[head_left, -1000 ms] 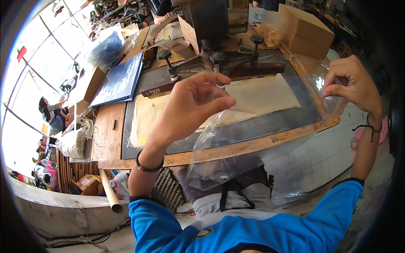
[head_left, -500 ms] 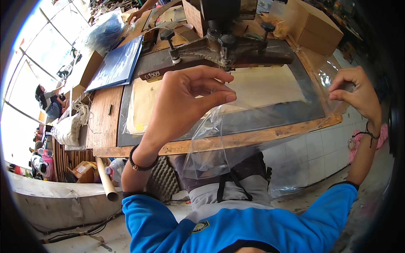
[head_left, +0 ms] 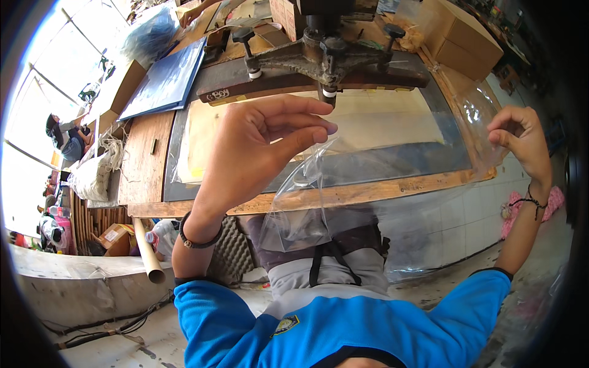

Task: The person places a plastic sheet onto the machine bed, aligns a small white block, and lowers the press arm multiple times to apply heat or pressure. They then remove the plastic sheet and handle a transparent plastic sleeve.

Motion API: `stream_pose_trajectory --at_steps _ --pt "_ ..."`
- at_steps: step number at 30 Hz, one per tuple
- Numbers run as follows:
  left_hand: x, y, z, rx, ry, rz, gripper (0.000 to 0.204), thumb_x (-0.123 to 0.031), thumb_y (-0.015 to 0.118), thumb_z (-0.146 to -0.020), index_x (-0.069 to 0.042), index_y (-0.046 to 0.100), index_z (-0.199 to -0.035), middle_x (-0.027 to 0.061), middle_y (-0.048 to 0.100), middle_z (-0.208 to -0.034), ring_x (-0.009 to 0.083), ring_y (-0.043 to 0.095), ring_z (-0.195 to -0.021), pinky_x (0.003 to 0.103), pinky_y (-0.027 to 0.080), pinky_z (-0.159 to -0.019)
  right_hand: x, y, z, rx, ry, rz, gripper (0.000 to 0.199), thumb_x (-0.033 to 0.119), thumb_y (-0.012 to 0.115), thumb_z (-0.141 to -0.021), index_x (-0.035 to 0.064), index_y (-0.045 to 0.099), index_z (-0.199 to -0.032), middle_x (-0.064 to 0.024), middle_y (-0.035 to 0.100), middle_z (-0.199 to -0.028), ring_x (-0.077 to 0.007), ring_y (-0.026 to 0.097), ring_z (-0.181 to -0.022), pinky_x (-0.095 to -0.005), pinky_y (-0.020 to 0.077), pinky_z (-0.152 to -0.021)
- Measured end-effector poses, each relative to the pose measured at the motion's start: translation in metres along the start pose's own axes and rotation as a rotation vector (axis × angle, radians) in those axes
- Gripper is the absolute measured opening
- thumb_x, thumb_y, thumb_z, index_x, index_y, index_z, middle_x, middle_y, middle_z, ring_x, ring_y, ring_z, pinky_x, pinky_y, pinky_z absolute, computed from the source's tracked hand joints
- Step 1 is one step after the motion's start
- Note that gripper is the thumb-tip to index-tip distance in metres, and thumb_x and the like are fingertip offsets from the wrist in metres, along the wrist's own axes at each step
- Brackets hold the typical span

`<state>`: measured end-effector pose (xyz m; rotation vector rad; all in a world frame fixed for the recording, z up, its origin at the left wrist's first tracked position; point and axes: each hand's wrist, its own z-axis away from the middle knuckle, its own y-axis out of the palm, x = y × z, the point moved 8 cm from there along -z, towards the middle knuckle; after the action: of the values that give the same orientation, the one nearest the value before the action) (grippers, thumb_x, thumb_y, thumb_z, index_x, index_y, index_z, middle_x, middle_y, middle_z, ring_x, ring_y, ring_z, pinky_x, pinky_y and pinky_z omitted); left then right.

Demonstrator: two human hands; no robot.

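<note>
A clear plastic sheet (head_left: 392, 190) hangs between my two hands, sagging below the front edge of the wooden table. My left hand (head_left: 264, 138) pinches its left end, thumb and fingertips together, over the table's front part. Farther right, past the table's right edge, my right hand (head_left: 518, 138) pinches the other end with curled fingers. Behind the sheet, a cream-coloured board (head_left: 380, 122) lies on the dark work surface (head_left: 362, 178). Just beyond my left hand stands a heavy metal press head (head_left: 325, 58) with black knobs and a long dark bar.
Blue sheets (head_left: 169, 83) lie at the table's back left, near a heap of bluish plastic (head_left: 147, 40). A cardboard box (head_left: 460, 40) stands at the back right. A cardboard tube (head_left: 148, 251) leans below the left front corner. Another person (head_left: 69, 138) sits far left.
My right hand has shifted slightly right and down, and my left hand slightly left. Both keep their pinch on the plastic sheet. The whole view has tilted a little.
</note>
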<state>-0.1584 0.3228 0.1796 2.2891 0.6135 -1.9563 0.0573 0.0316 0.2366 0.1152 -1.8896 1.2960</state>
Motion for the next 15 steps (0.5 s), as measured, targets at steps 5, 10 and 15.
stream_pose_trajectory --at_steps 5,10,15 --pt "0.009 0.001 0.005 -0.003 -0.034 -0.012 0.03 0.001 0.071 -0.091 0.006 0.067 -0.121 0.0156 0.076 -0.102 0.0182 0.073 -0.098 0.029 0.059 -0.088 -0.012 -0.004 0.008 -0.092 0.042 -0.148 0.021 0.015 0.081 -0.085 0.0026 0.065 -0.091 0.0 0.062 -0.073 -0.0074 0.061 -0.063 -0.0215 0.0491 -0.056" --pt "0.03 -0.005 0.011 0.139 -0.044 -0.148 0.034 0.0 0.069 -0.093 0.003 0.066 -0.127 0.0053 0.071 -0.092 0.0118 0.067 -0.089 0.028 0.054 -0.085 -0.01 0.026 -0.001 -0.085 -0.005 -0.274 0.024 0.01 0.082 -0.084 0.0032 0.064 -0.099 -0.0005 0.065 -0.081 -0.0057 0.06 -0.063 -0.0204 0.049 -0.055" --pt "0.042 0.031 0.012 0.385 -0.07 -0.443 0.027 -0.017 0.074 -0.093 0.0 0.073 -0.114 0.0077 0.072 -0.082 0.0115 0.06 -0.069 0.028 0.052 -0.07 0.025 0.07 -0.016 0.025 -0.017 -0.319 0.03 0.009 0.081 -0.086 0.0015 0.063 -0.109 -0.0012 0.068 -0.08 -0.0046 0.06 -0.065 -0.0211 0.0493 -0.06"
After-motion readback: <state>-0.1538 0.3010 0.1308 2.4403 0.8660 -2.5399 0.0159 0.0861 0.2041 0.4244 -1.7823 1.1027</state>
